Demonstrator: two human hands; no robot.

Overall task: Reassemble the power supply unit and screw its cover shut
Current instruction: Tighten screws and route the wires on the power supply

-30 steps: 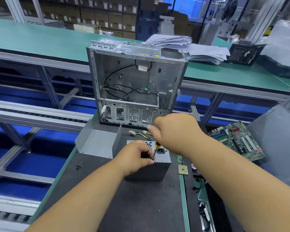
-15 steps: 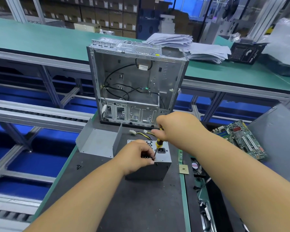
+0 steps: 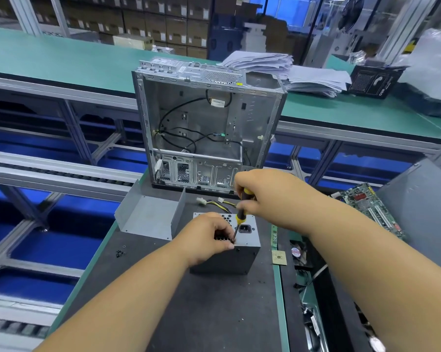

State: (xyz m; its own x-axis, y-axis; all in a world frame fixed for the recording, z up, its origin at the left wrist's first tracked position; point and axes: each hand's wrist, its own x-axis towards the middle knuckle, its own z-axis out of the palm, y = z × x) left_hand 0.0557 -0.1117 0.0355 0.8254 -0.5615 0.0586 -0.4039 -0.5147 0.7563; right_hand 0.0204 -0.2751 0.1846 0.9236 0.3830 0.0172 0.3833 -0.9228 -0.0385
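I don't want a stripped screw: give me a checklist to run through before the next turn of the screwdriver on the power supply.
1. Power supply unit flat on the dark mat: ok.
2. Left hand steadies the unit, fingers at the screw spot: ok.
3. Right hand grips the screwdriver handle: ok.
4. Tip seated in the screw head: cannot tell, the left fingers hide it.
5. Spare screws within reach on the mat: ok.
6. Yellow and black cables lie behind the unit, away from the tool: ok.
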